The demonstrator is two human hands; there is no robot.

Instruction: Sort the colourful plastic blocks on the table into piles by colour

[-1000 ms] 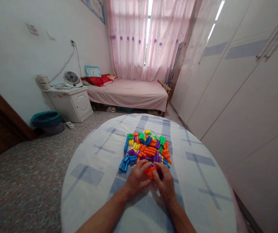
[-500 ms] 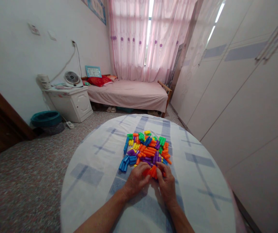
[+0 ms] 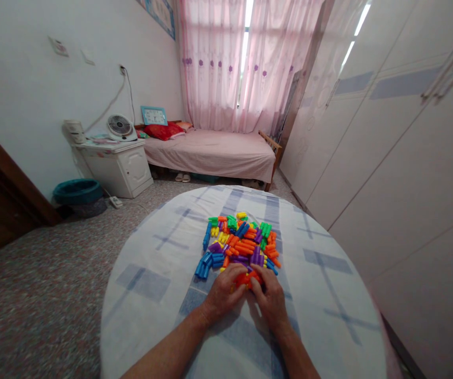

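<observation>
A pile of plastic tube-shaped blocks (image 3: 239,242) in blue, orange, green, purple and yellow lies in the middle of a round table (image 3: 151,284) covered with a white and blue checked cloth. My left hand (image 3: 222,292) and my right hand (image 3: 271,297) meet at the near edge of the pile. The fingers of both are curled around orange blocks (image 3: 246,278) held between them. Most of the held pieces are hidden by my fingers.
A white wardrobe (image 3: 388,147) runs along the right, close to the table. Beyond the table stand a pink bed (image 3: 214,150), a white cabinet (image 3: 116,168) with a small fan (image 3: 119,126), and a teal basin (image 3: 77,191) on the speckled floor.
Both hands stay at the near edge of the pile and shift the orange blocks between their fingers. The view has drifted slightly.
</observation>
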